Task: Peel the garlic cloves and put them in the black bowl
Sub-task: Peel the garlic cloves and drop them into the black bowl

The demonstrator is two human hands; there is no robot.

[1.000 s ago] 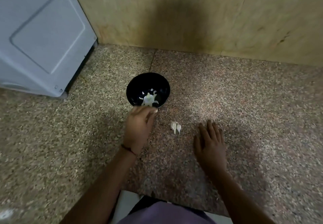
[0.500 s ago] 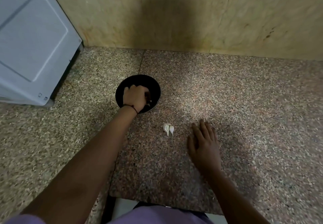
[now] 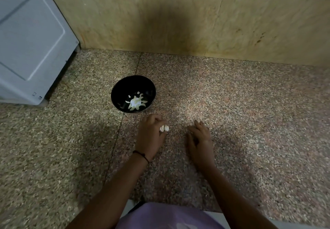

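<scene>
White garlic (image 3: 164,128) sits pinched in the left grip (image 3: 150,136) on the table (image 3: 250,121), near the bowl (image 3: 123,87); the right grip (image 3: 200,140) lies slack, empty. Best bring it over, split off one clove, then skin it.

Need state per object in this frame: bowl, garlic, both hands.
black bowl: upright on the counter, holding peeled cloves.
peeled cloves: loose in the bottom of the bowl.
unpeeled cloves: small cluster, skin apparently on, outside the bowl, in the left hand's grip.
left hand: fingers curled round the unpeeled cloves.
right hand: palm down on the counter, holding nothing.
</scene>
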